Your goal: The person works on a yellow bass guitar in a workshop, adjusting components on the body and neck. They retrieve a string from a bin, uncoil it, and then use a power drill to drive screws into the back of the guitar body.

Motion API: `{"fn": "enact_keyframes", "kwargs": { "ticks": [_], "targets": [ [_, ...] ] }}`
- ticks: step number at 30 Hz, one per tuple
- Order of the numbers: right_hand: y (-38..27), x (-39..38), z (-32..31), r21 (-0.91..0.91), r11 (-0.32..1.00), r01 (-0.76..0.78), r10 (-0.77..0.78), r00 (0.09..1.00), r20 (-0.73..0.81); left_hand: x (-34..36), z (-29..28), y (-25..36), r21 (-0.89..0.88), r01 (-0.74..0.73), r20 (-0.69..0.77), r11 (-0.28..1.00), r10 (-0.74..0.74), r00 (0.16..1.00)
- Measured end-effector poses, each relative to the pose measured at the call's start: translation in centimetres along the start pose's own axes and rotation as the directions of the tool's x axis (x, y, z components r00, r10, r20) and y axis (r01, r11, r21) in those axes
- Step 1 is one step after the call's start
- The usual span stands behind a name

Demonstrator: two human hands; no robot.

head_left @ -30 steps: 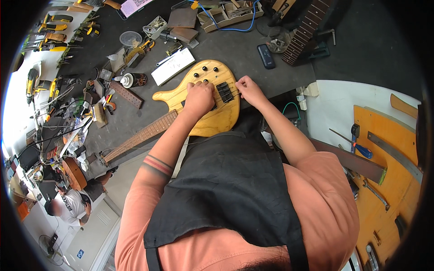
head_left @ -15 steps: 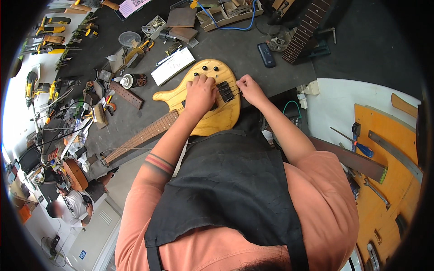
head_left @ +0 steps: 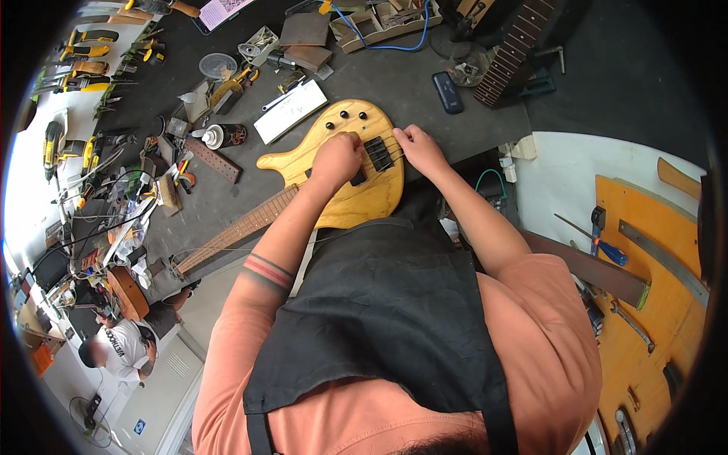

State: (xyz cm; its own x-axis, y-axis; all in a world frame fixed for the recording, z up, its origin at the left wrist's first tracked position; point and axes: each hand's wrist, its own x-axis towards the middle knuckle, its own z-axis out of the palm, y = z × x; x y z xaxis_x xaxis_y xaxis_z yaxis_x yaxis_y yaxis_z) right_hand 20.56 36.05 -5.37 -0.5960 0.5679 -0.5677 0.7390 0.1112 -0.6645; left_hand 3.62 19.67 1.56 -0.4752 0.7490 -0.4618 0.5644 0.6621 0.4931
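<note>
The bass [head_left: 345,171] lies on the desk [head_left: 425,91] by its near edge, neck running toward the left edge. The left hand [head_left: 336,161] rests curled on the body at the pickups [head_left: 377,154]; the right hand [head_left: 419,149], just right of them, is pinched shut at the strings, its hold hidden.

We stand in an instrument repair workshop: dark workbench [head_left: 394,83], hand tools [head_left: 83,53] at ten o'clock, spare guitar neck [head_left: 514,51] at one o'clock.
</note>
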Motion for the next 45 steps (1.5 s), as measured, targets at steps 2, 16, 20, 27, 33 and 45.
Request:
{"fn": "enact_keyframes", "kwargs": {
  "ticks": [2,16,20,27,33,45],
  "targets": [
    [-0.2,0.1,0.1,-0.01,0.999,-0.042,0.042,0.999,-0.002,0.3,0.6,0.7,-0.008,-0.01,-0.009,1.0,0.01,1.0],
    [-2.0,-0.2,0.4,-0.139,0.988,0.063,-0.086,0.983,-0.165,-1.9,0.4,-0.5,-0.179,0.015,-0.036,0.984,-0.021,0.999],
    [-1.3,0.3,0.9,-0.096,0.995,0.04,-0.059,0.977,-0.203,-1.2,1.1,-0.1,-0.363,0.068,-0.064,0.929,-0.098,0.993],
    [0.4,0.2,1.7,-0.011,0.996,0.085,-0.085,0.974,-0.211,-1.8,-0.1,-0.8,-0.392,0.087,-0.092,0.916,-0.133,0.987],
    [0.4,0.2,2.2,-0.045,0.982,0.183,-0.188,0.939,-0.288,-5.3,-0.4,-5.4,-0.474,0.124,-0.155,0.872,-0.221,0.963],
    [3.4,2.9,-3.2,-0.118,0.968,0.222,-0.251,0.882,-0.398,-9.6,1.2,-7.8,-0.529,0.154,-0.1,0.835,-0.241,0.965]
  ]
}}
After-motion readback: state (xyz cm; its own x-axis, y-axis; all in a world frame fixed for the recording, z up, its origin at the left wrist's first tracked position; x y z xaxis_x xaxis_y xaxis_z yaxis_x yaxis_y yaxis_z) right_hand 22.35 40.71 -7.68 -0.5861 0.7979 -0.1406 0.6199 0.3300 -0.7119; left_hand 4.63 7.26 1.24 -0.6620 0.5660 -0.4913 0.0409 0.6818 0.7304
